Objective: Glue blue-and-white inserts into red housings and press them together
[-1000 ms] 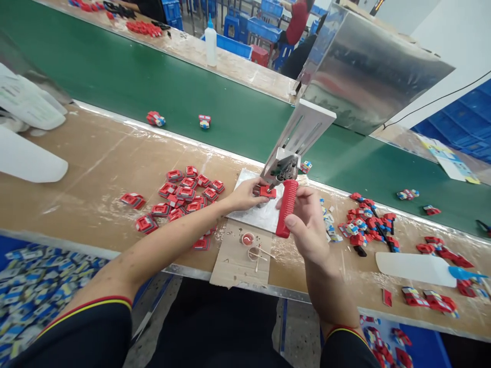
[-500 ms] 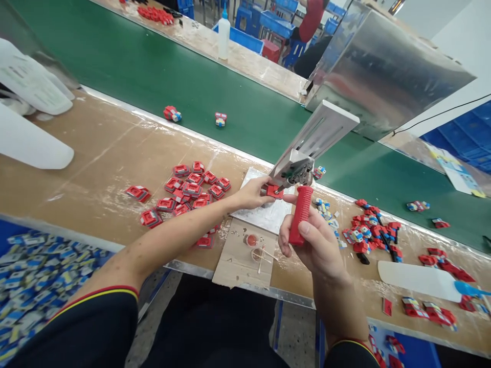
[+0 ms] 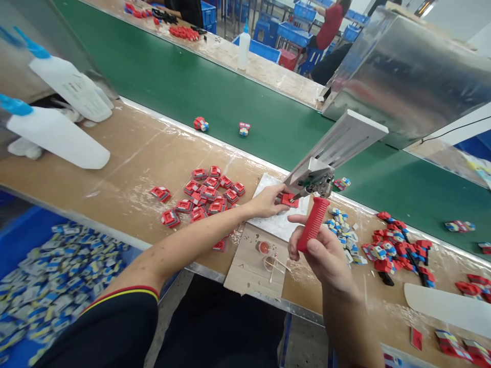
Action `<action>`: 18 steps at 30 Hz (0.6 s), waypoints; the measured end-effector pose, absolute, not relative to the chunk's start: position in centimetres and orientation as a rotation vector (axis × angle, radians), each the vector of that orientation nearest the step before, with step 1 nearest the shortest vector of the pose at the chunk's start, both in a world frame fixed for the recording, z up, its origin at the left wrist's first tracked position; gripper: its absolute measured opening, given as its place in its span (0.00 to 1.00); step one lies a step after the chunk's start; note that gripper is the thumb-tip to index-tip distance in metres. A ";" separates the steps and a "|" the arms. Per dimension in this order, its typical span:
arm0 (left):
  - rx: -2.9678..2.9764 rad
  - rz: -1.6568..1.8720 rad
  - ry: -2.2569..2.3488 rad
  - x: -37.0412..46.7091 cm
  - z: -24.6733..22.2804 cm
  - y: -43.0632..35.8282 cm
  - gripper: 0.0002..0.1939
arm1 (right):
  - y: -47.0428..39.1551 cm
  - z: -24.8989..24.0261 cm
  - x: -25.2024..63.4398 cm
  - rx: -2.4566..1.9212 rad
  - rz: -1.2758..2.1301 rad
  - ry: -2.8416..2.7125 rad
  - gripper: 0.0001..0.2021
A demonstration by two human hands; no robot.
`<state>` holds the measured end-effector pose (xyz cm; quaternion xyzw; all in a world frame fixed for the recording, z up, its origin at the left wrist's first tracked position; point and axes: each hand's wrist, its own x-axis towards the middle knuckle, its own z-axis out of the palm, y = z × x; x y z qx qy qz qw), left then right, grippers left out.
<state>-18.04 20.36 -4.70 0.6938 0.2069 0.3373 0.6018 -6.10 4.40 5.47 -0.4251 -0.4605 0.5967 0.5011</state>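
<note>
My left hand is closed on a small red plastic part, holding it by its left side beneath the tip of a metal toggle clamp. The clamp is fixed to a slanted slotted metal stand on a whitish board. My right hand grips the clamp's ribbed red handle from below, thumb on its near side and index finger stretched out to the left. Left of the stand lie loose red parts. Small white, blue and yellow pieces are scattered right of the handle.
Beyond the bench runs a green conveyor belt carrying a few toy pieces. White bottles lie at the left. A blue bin of small pieces is at lower left. Cardboard with two small cups lies in front; red assemblies are piled right.
The view has swung left, so everything sits further right in the picture. Both hands keep their places, one at the red part, the other on the clamp handle.
</note>
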 end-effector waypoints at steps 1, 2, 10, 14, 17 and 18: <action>1.607 0.787 0.482 -18.0 -4.7 20.3 0.14 | 4.4 5.5 -6.1 -1.032 1.436 -1.112 0.22; 1.606 0.792 0.485 -18.0 -4.8 20.2 0.15 | 4.4 5.6 -6.1 -1.033 1.435 -1.113 0.21; 1.610 0.813 0.497 -18.1 -5.4 20.1 0.15 | 5.3 2.7 -5.2 -1.134 1.384 -1.167 0.26; 1.623 0.805 0.499 -18.0 -5.7 20.0 0.15 | 7.0 0.6 -4.8 -1.357 1.221 -1.200 0.26; 1.640 0.798 0.506 -17.5 -5.8 20.1 0.14 | 7.8 0.3 -4.4 -1.487 1.085 -1.178 0.27; 1.645 0.794 0.511 -17.4 -5.8 20.2 0.15 | 7.6 0.4 -4.1 -1.498 1.066 -1.177 0.26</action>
